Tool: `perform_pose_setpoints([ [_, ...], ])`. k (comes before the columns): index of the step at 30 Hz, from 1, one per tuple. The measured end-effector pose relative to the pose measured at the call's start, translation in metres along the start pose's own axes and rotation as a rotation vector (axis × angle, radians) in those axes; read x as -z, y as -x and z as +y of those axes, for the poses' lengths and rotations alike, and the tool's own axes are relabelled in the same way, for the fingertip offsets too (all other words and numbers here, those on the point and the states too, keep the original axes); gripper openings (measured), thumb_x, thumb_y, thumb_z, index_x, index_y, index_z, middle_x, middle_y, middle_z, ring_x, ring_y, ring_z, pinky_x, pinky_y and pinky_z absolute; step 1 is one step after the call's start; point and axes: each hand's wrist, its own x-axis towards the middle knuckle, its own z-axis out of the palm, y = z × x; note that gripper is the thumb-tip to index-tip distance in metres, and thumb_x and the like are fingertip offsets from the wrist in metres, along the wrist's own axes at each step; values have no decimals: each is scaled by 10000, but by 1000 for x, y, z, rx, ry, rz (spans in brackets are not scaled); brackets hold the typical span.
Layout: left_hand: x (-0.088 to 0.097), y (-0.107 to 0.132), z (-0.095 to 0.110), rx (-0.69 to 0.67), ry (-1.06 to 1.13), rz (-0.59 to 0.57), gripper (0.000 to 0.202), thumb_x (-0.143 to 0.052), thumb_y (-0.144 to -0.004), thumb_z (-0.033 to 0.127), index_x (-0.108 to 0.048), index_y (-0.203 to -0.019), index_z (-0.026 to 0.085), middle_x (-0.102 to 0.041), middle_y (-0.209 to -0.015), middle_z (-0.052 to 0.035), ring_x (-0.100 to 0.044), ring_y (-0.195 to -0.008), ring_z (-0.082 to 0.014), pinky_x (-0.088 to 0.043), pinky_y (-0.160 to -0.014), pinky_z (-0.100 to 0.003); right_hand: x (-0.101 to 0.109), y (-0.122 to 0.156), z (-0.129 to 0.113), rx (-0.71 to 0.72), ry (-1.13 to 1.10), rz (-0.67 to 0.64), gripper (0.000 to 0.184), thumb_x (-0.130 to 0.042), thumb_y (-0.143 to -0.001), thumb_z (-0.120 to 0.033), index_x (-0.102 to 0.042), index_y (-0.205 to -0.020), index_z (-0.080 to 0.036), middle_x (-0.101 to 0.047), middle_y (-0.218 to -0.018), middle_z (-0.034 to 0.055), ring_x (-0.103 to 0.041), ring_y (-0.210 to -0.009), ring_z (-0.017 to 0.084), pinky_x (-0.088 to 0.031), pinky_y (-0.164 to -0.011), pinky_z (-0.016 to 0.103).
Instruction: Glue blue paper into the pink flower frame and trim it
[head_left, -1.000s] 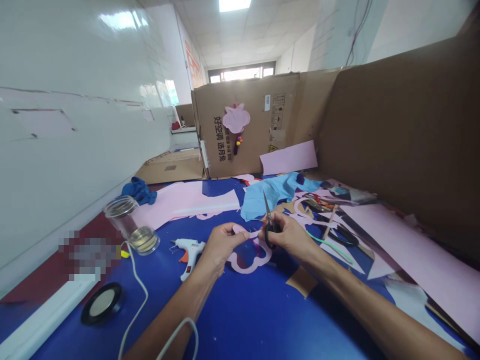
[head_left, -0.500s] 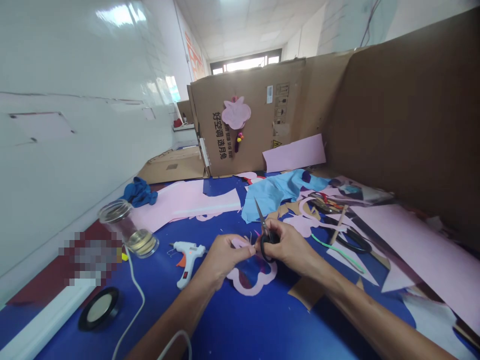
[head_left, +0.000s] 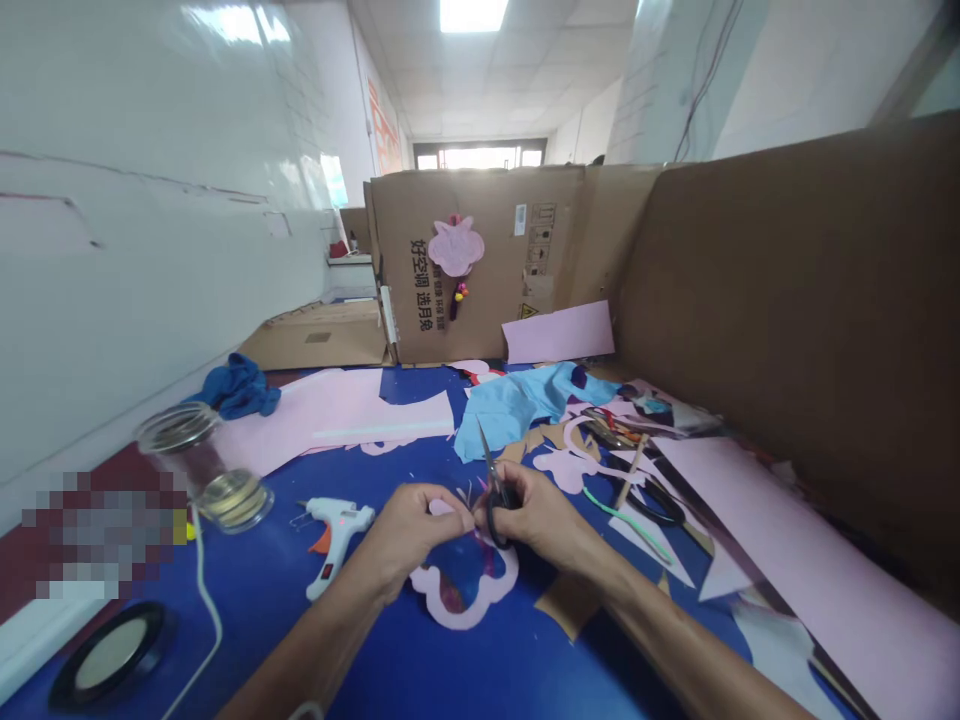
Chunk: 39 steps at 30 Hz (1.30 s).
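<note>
The left hand point(head_left: 416, 530) apparently pinches the pink scalloped frame point(head_left: 454, 618), above which scissors point(head_left: 493, 478) gripped by the right hand point(head_left: 546, 518) could, twisting, nick it.

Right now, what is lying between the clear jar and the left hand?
In the head view, a white glue gun lies between the clear jar and the left hand.
</note>
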Motion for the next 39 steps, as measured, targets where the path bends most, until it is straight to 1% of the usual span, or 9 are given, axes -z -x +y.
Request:
perform_pose_setpoints([
  [5,4,-3,-3,-27,87,-22,145,-849,-654,308,-804,-690,174,-626,-544,-4,-427,-435,-88,-265,-398,-205,1,-2,0,28,54,61,216,-738,-673,-159,-558,-771,-228,-704,-683,-38,-561,-563,131,-428,-552,258],
  [9,6,-4,-4,46,169,-29,310,-908,-610,429,-758,-660,163,-658,-575,-30,-504,-456,-120,-390,-431,-239,7,-2,2,36,61,106,241,-778,-675,-177,-563,-773,-223,-634,-627,-62,-542,-555,128,-410,-540,253],
  [12,8,-6,-3,50,175,-28,409,-942,-567,500,-763,-690,153,-648,-564,-25,-493,-438,-116,-387,-425,-246,12,-5,5,44,56,149,251,-780,-671,-196,-561,-789,-223,-648,-654,-55,-550,-556,127,-397,-516,243],
  [16,10,-7,-3,16,205,-37,498,-901,-620,610,-780,-717,136,-628,-548,-26,-463,-435,-104,-365,-437,-246,12,-8,5,25,39,203,262,-781,-665,-228,-563,-812,-226,-666,-665,-45,-584,-555,143,-391,-465,230],
  [20,12,-9,-4,2,230,-60,495,-852,-695,622,-753,-683,137,-594,-523,-16,-427,-437,-94,-318,-449,-245,12,-10,7,-6,1,211,281,-812,-674,-239,-565,-807,-219,-655,-632,-47,-567,-530,130,-389,-450,217],
  [23,15,-11,-6,-14,245,-55,480,-855,-706,600,-711,-639,147,-574,-518,0,-413,-445,-87,-291,-466,-244,16,-9,9,-13,-68,218,315,-861,-683,-259,-594,-844,-214,-670,-676,-39,-579,-557,131,-429,-476,225],
  [28,19,-13,-6,-23,274,-6,485,-849,-706,614,-712,-642,153,-616,-542,-12,-462,-469,-108,-329,-506,-258,25,-4,9,0,-193,190,328,-885,-746,-340,-586,-820,-225,-649,-683,-44,-550,-512,124,-444,-483,253],
  [34,19,-13,-6,-29,305,-16,499,-839,-719,634,-729,-671,149,-682,-609,-50,-529,-509,-136,-390,-542,-272,19,1,8,17,-112,133,330,-904,-703,-267,-609,-841,-215,-684,-755,-24,-575,-625,132,-451,-563,249],
  [39,14,-11,-4,16,318,26,548,-791,-749,683,-730,-735,139,-656,-619,-36,-531,-532,-130,-410,-544,-258,15,-2,9,23,-82,208,353,-872,-679,-226,-540,-797,-228,-652,-693,-50,-557,-576,121,-431,-536,244],
])
